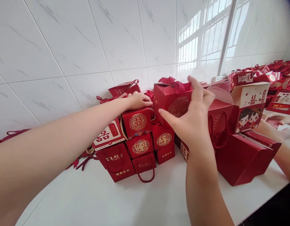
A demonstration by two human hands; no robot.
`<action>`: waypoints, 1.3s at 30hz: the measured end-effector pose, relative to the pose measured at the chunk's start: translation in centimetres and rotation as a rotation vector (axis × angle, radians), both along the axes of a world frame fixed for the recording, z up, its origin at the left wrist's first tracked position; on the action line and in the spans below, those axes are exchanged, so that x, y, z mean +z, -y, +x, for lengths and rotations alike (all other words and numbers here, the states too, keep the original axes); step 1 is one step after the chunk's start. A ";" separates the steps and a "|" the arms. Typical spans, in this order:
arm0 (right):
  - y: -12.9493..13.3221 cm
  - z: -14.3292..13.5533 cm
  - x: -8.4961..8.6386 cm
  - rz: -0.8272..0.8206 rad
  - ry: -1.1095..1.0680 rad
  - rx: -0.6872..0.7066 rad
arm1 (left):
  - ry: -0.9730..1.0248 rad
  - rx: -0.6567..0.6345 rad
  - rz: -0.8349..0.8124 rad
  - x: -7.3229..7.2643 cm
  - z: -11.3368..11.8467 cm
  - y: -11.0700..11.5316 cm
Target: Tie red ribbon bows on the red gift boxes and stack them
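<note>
My left hand (140, 101) rests over the top of a red gift box (138, 121) with a gold round emblem and gold rope handles. Its fingers are bent close together; what is under them is hidden. To the right, my right hand (194, 117) is spread open against the front of a larger red gift box (171, 102) with a red ribbon bow (181, 87) on top. My thumb crosses its lower front, and the index finger points up past its right side. Below stand more red boxes (163, 139) with gold lettering, stacked against each other.
A white table (163, 194) runs along a tiled wall (88, 37). On the right stand red bags (243, 157) and a box with cartoon figures (250, 110). Another person's arm (278, 147) reaches in there. A pile of red boxes (281, 102) lies beyond.
</note>
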State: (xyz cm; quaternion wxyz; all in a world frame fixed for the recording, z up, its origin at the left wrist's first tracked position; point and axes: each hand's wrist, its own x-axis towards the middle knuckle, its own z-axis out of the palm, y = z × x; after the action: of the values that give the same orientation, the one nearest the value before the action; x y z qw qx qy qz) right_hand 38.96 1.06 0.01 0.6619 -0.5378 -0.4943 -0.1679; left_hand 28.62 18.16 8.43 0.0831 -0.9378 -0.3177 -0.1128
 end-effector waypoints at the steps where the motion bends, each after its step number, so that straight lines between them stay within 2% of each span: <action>1: -0.2 -0.1 -0.1 -0.062 -0.006 0.016 | -0.017 0.020 -0.018 0.0 0.1 0.2; 5: -0.9 -0.4 -0.4 -0.352 -0.066 0.077 | -0.026 0.031 -0.078 -0.1 0.1 0.8; 7: -1.3 -0.3 -0.4 -0.442 -0.083 0.087 | -0.005 0.028 -0.086 -0.3 0.0 0.7; 12: -2.6 -0.1 -0.8 -0.517 -0.042 0.112 | 0.147 0.075 -0.053 -0.8 0.3 0.0; 15: -3.6 -0.1 -1.1 -0.532 -0.022 0.136 | 0.297 0.119 0.007 0.3 0.7 1.0; 17: -4.1 -0.2 -1.3 -0.515 -0.017 0.137 | 0.392 0.098 0.067 1.6 0.4 3.2; 19: -4.3 -0.2 -1.5 -0.498 -0.008 0.136 | 0.443 0.025 0.165 2.7 -1.0 6.7; 21: -4.4 -0.1 -1.7 -0.502 -0.001 0.121 | 0.439 -0.056 0.276 2.8 -3.5 11.0; 22: -4.5 -0.1 -1.8 -0.505 0.002 0.104 | 0.449 -0.092 0.333 2.3 -5.1 13.2; 24: -4.5 0.1 -2.0 -0.492 0.006 0.067 | 0.510 -0.170 0.417 0.2 -8.9 17.3; 26: -4.2 0.3 -2.1 -0.467 0.009 0.047 | 0.629 -0.189 0.380 -3.3 -12.8 20.3; 27: -3.9 0.4 -2.0 -0.454 0.015 0.042 | 0.710 -0.150 0.285 -5.5 -14.6 21.3; 29: -2.7 0.3 -1.7 -0.422 0.045 0.029 | 0.708 0.081 0.072 -10.1 -17.7 21.8; 31: -0.9 -0.2 -1.0 -0.355 0.102 -0.008 | 0.688 0.214 -0.111 -14.7 -20.1 20.5; 33: 1.3 -1.0 -0.1 -0.253 0.157 -0.067 | 0.674 0.230 -0.179 -18.8 -21.7 18.1; 35: 3.3 -2.0 0.5 -0.135 0.177 -0.130 | 0.709 0.308 -0.203 -22.2 -22.6 15.5; 37: 4.3 -3.2 0.4 0.006 0.179 -0.173 | 0.764 0.381 -0.237 -24.7 -23.3 13.8; 39: 4.2 -4.3 -1.0 0.161 0.183 -0.200 | 0.837 0.443 -0.299 -26.2 -23.9 13.0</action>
State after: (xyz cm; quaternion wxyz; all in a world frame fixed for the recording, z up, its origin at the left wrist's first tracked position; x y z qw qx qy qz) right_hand 34.70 -3.11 -1.00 0.6350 -0.5121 -0.4814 -0.3206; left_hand 4.76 5.20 -17.74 -0.1653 -0.7237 -0.5281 -0.4125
